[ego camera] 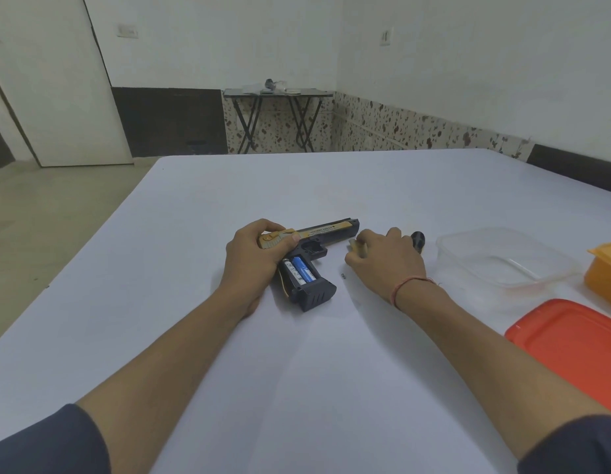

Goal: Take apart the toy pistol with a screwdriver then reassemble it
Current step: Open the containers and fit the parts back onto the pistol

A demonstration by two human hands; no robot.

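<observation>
Near the middle of the white bench (331, 378) the toy pistol (326, 234) lies on its side, barrel pointing away to the right and grip turned toward the person. The grip is open on its upper side, and two batteries (300, 268) show in it side by side, one blue and one pale.

The left hand (252, 256) grips the rear of the pistol. Its fingers (268, 226) curl over the gold top edge, and the thumb presses on the side just above the trigger guard. The heel of this hand rests on the bench.

The right hand (388, 258) sits just beside the muzzle, knuckles up and fingers curled close together. The fingertips pinch a small tan piece (357, 248); what the piece is cannot be told. A red thread (412, 285) circles this wrist. Just beyond the knuckles a dark rounded object (418, 240) pokes out, mostly hidden by the hand, and whether the hand touches it cannot be told.

A tiny screw (343, 276) lies loose on the bench between the grip and the right hand.

To the right stand a clear plastic tub (536, 241), a yellow tub (605, 278) at the edge, and nearer, a red lid (571, 350) lying flat.
</observation>
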